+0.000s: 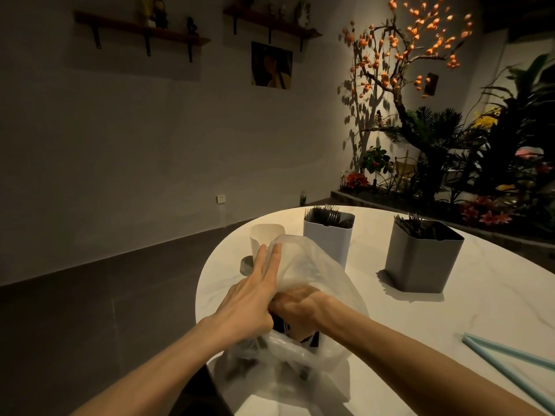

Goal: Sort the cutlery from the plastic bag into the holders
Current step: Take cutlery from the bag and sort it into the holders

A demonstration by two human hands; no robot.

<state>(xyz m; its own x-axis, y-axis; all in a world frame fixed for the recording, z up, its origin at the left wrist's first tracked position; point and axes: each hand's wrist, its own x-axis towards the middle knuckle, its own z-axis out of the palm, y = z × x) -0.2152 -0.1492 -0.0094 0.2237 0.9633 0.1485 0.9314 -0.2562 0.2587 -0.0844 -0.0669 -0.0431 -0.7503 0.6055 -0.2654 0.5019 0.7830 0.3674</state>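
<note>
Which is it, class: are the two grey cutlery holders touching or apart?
Apart. The head view shows bare white table between the light grey holder and the darker grey holder.

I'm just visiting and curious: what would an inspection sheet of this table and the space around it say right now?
Surface: white oval table, dimly lit.
Job's things: translucent plastic bag with dark cutlery inside; cream holder behind it; white holder and grey holder, both with forks.
Clutter: pale blue strips at the table's right edge.
Hands: left hand holds the bag open, fingers straight; right hand reaches inside, fingers hidden.
Cables: nothing seen.
Surroundings: wall shelves, picture, orange-flowered tree, plants.
</note>
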